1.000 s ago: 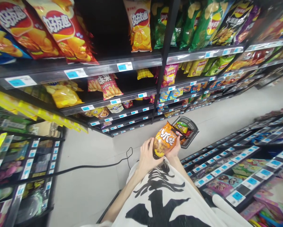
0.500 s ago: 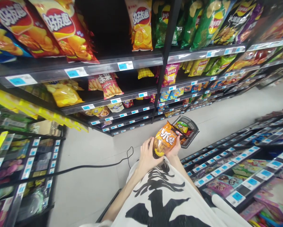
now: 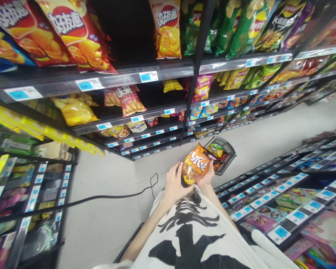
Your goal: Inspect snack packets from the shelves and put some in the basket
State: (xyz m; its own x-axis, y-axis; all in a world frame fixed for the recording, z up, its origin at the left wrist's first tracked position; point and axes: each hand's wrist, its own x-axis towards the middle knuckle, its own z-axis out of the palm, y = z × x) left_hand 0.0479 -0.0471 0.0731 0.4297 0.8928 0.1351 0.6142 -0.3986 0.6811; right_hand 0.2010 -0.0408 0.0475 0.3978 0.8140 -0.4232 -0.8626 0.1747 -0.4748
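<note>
Pale floor (image 3: 100,224) between black shelves (image 3: 117,76)

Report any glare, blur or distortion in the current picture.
Head view: small bright glints on the orange bag; head view: packets near the upper right edge look smeared; head view: apparent wide-angle stretch, the central shelf upright leaning.

Two hands (image 3: 173,182) (image 3: 206,179) are holding one orange bag (image 3: 196,163); one basket (image 3: 228,161) is sitting beyond the bag, one cable (image 3: 114,196) running left of it
</note>
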